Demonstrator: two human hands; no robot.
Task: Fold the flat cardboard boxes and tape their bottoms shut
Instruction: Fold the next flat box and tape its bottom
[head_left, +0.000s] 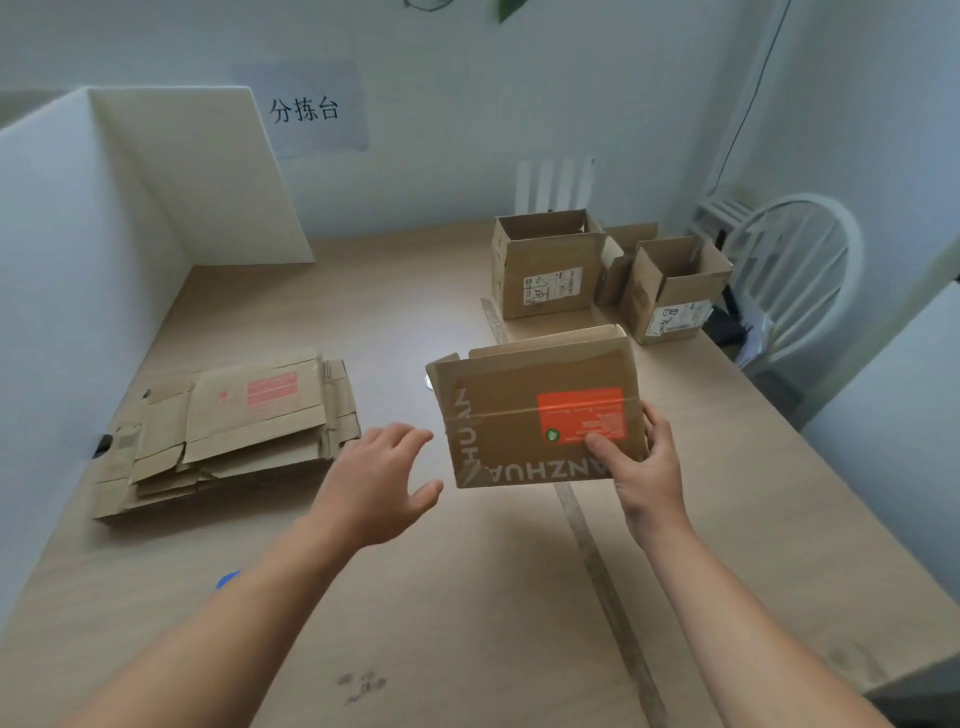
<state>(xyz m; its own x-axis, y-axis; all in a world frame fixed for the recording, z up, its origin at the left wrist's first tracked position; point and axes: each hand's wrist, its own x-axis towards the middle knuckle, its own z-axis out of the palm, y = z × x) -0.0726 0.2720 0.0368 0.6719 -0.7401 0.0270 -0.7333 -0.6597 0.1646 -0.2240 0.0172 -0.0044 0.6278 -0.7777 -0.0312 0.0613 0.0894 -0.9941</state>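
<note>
While the right hand (644, 462) pinches the flat cardboard box (535, 410) at its lower right corner — centre of frame, above the table (415, 597) — the left hand (379, 478) hovers spread just beside it. Stack of flattened boxes (228, 436) at left; two folded boxes (545, 265) upper right.

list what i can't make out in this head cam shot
All head view.
- blue object: mostly hidden by the left forearm.
- small round thing: mostly covered by the held box that the right hand grips.
- bottoms of the larger open box and smaller open box: face down, so any tape is unseen.
- their label print: too small to read.
- count of flat boxes in the stack: they overlap.
</note>
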